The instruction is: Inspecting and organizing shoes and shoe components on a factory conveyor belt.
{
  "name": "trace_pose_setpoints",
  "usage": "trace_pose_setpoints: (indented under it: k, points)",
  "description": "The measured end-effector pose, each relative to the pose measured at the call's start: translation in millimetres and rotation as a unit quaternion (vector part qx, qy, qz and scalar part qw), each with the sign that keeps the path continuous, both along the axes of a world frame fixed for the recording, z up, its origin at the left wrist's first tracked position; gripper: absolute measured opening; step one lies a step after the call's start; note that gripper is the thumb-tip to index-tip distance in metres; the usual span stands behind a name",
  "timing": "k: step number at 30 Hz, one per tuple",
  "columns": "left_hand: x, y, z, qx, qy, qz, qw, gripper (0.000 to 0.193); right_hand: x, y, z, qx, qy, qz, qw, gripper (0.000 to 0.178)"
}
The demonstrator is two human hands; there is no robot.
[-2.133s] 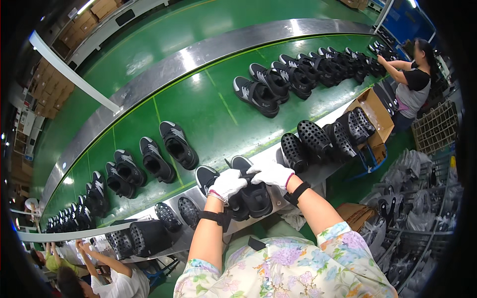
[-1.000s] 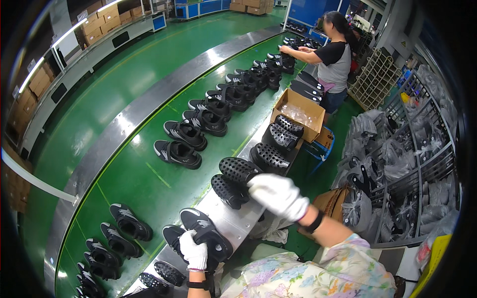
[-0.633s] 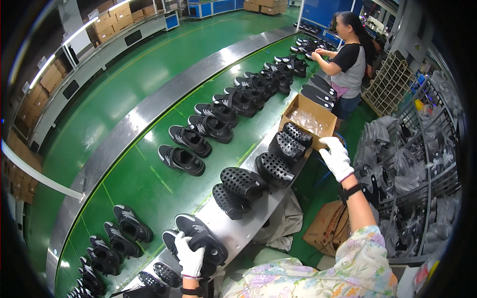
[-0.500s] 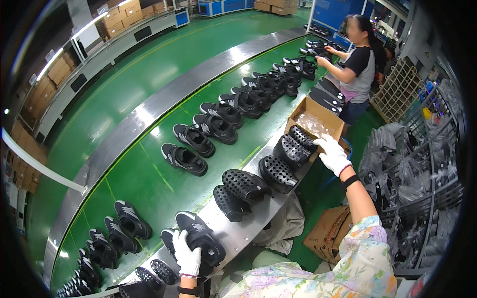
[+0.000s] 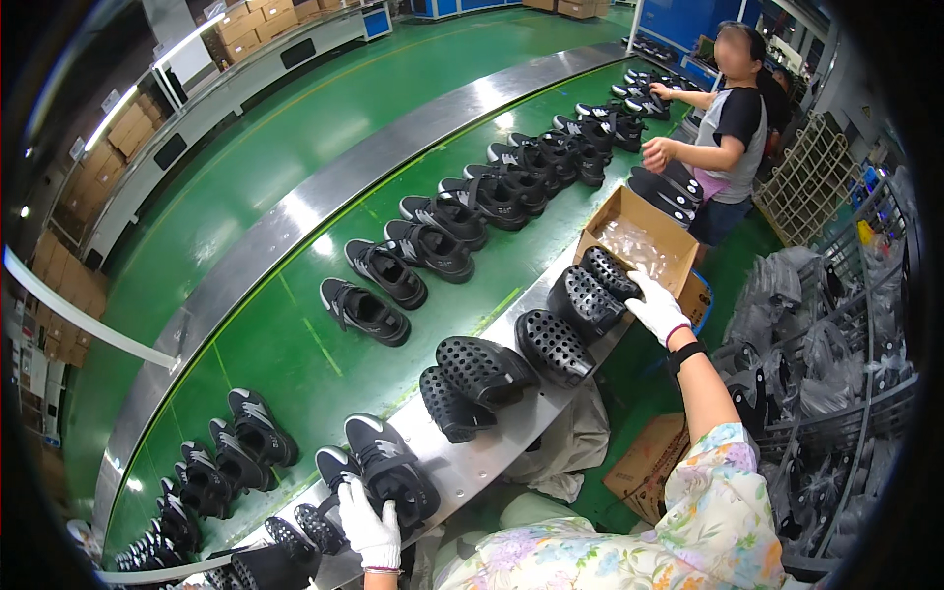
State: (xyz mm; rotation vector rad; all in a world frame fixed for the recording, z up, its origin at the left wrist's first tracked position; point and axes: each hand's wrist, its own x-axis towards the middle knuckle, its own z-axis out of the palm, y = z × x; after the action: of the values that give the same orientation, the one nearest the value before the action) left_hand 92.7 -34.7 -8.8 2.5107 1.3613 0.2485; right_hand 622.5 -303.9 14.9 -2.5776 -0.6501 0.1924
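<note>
At the lower left, the left hand point(image 5: 370, 523) lies against a pair of dark shoes point(image 5: 379, 444) on the metal ledge point(image 5: 474, 462); whether it grasps one, I cannot tell; right of centre, the right hand point(image 5: 657, 309) is at the carton point(image 5: 657, 218), beside a perforated black form point(image 5: 608, 271), its grip unclear; handling of this pair looks unfinished; whether other shoes point(image 5: 389, 328), around the centre, are finished does not show.

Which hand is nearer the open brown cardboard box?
Right: the white-gloved right hand is just beside the box, contact unclear. The white-gloved left hand is well away, at two black and grey shoes.
</note>
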Motion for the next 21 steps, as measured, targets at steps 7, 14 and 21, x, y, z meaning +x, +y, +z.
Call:
trace_pose_setpoints:
  k: [7,14,21]
  points:
    - [9,2,2,0.005,0.001,0.022,1.0,0.092,14,-1,-12,-0.091,-0.11,0.107,0.984,0.052]
    - [10,-10,7,-0.003,0.014,0.032,0.999,0.092,28,5,4,-0.113,-0.111,0.183,0.97,0.052]
    - [12,-11,9,-0.009,0.007,0.05,0.999,0.087,32,8,17,-0.141,-0.074,0.18,0.971,0.048]
